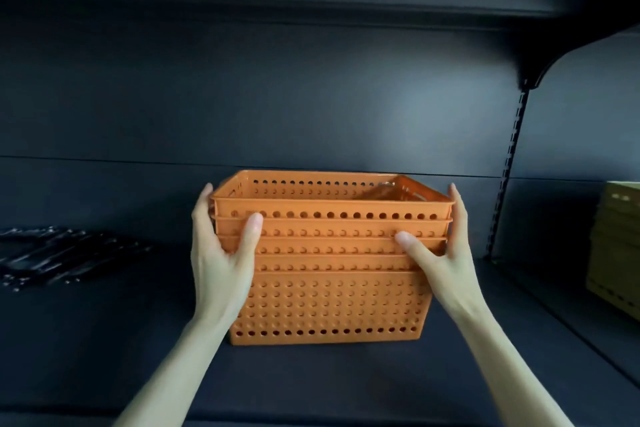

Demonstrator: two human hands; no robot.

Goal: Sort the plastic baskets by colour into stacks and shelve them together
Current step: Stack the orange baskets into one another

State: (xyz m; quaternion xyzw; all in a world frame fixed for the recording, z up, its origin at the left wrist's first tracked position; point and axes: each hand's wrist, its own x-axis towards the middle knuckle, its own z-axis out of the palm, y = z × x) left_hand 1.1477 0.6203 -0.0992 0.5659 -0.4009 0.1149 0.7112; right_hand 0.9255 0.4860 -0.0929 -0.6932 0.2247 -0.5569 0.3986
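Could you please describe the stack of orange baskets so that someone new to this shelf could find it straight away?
On the dark shelf, look at the middle, where the left hand and right hand grip the stack of orange baskets by its ends. Several nest together, walls dotted with round holes. It alone is orange; the olive stack sits far right.

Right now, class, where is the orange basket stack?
Centre of the head view, the orange basket stack sits on the dark shelf, between the left hand and right hand.
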